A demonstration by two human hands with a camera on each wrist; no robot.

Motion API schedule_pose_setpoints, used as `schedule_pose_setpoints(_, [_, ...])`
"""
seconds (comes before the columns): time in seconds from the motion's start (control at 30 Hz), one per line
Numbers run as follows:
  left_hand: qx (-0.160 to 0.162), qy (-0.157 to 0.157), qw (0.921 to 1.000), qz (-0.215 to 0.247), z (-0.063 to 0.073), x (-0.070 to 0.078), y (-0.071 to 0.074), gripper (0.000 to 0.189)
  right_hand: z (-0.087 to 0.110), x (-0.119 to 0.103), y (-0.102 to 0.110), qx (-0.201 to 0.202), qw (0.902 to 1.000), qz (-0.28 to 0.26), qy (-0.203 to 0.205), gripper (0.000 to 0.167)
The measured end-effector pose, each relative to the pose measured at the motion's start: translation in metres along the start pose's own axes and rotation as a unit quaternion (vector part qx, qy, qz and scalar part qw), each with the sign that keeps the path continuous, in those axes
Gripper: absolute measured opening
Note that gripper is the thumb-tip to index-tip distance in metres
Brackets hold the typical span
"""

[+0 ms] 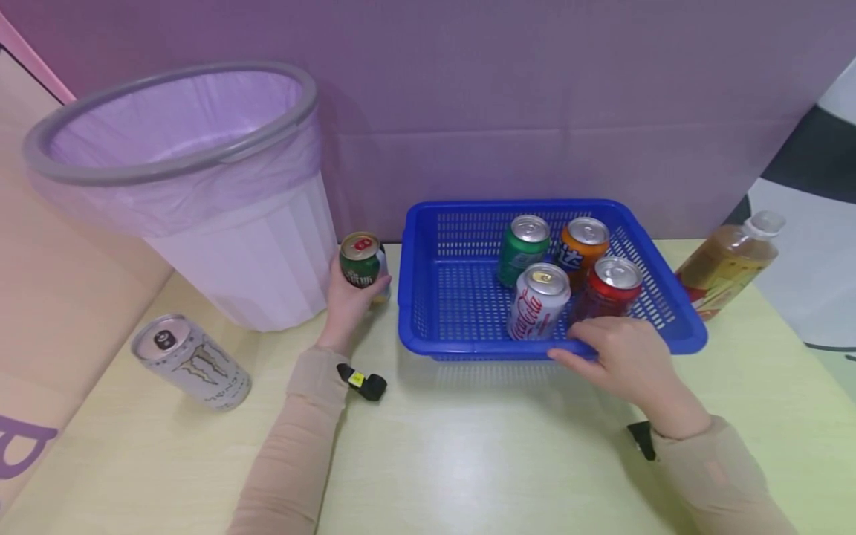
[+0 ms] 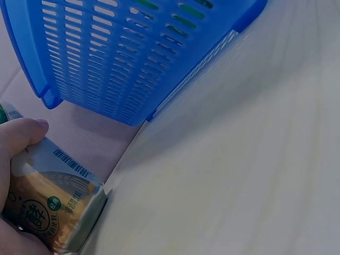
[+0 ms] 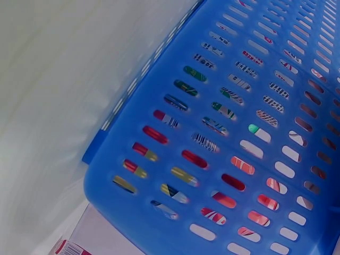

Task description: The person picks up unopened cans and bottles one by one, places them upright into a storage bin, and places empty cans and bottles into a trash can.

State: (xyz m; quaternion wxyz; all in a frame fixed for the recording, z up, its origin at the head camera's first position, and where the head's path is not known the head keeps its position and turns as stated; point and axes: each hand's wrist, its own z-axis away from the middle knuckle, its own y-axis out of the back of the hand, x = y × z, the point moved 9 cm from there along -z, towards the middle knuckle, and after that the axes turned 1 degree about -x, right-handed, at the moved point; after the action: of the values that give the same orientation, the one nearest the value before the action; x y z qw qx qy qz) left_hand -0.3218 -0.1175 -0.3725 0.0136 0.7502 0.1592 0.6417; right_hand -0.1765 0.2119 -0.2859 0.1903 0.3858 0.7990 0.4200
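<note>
Two hands occupied: left hand [image 1: 349, 305] grips green-and-gold can [image 1: 361, 264] between white bin [image 1: 247, 260] and blue basket [image 1: 461, 297]; right hand [image 1: 622, 360] holds basket's front rim; four cans [image 1: 539, 303] inside basket, Monster can [image 1: 197, 364] on worktop [image 1: 455, 453] left, bottle [image 1: 729, 264] right of basket
</note>
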Motion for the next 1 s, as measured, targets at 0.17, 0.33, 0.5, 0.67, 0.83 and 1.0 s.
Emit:
schedule_pose_setpoints(0.17, [0.004, 0.001, 1.0, 0.006, 0.0, 0.001, 0.0, 0.091, 0.0, 0.0007, -0.0002, -0.003, 1.0, 0.002, -0.003, 0.064])
schedule_pose_setpoints(0.33, [0.009, 0.0, 0.9998, 0.017, 0.0, 0.0006, 0.0004, 0.091, -0.0003, 0.0004, 0.0001, -0.002, 1.0, 0.003, -0.002, 0.064])
schedule_pose_setpoints(0.5, [0.011, 0.002, 0.9998, 0.015, -0.0001, -0.0003, 0.0016, 0.09, -0.0002, 0.0002, -0.0002, -0.001, 1.0, 0.002, -0.001, 0.064])
schedule_pose_setpoints(0.67, [0.01, 0.002, 0.9997, 0.022, 0.0001, 0.001, 0.0018, 0.088, -0.0001, 0.0, 0.0, 0.001, 1.0, 0.003, -0.001, 0.065])
schedule_pose_setpoints(0.83, [0.015, 0.009, 0.9995, 0.026, 0.0006, 0.0013, 0.0034, 0.088, -0.0007, -0.0012, 0.001, 0.006, 1.0, 0.001, 0.003, 0.066])
schedule_pose_setpoints(1.0, [0.019, 0.003, 0.9994, 0.029, 0.0007, 0.0029, 0.0037, 0.087, -0.0008, -0.0014, 0.0019, 0.008, 1.0, 0.001, 0.004, 0.066])
